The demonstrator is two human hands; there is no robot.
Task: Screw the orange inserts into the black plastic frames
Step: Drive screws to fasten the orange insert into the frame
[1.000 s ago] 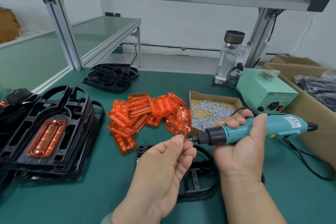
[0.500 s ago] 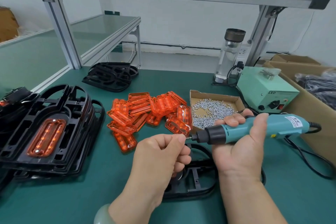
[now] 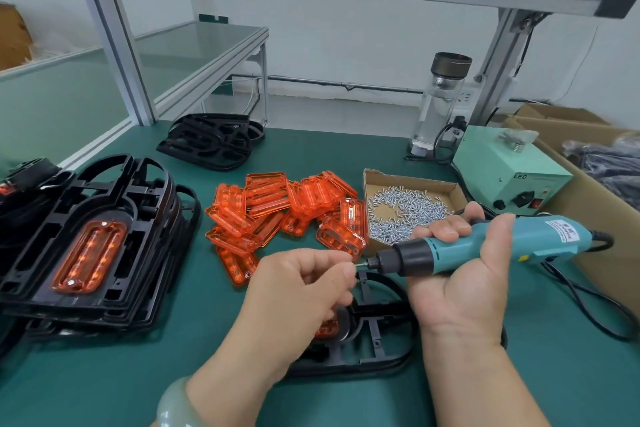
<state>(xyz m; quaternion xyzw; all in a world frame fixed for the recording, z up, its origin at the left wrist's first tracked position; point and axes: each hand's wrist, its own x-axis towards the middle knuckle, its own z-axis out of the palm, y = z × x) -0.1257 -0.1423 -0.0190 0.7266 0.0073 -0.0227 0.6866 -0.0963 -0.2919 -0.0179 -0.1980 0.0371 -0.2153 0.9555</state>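
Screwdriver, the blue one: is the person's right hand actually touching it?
Touching. The head view shows the right hand wrapped round the blue screwdriver, fingers curled over its body.

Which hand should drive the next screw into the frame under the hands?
Right hand: it grips the electric screwdriver, bit over the black frame. The left hand only pinches a screw at the bit tip.

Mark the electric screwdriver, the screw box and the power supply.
electric screwdriver (image 3: 533, 239): head view, teal body.
screw box (image 3: 408, 179): head view, back cardboard wall.
power supply (image 3: 491, 156): head view, top face.
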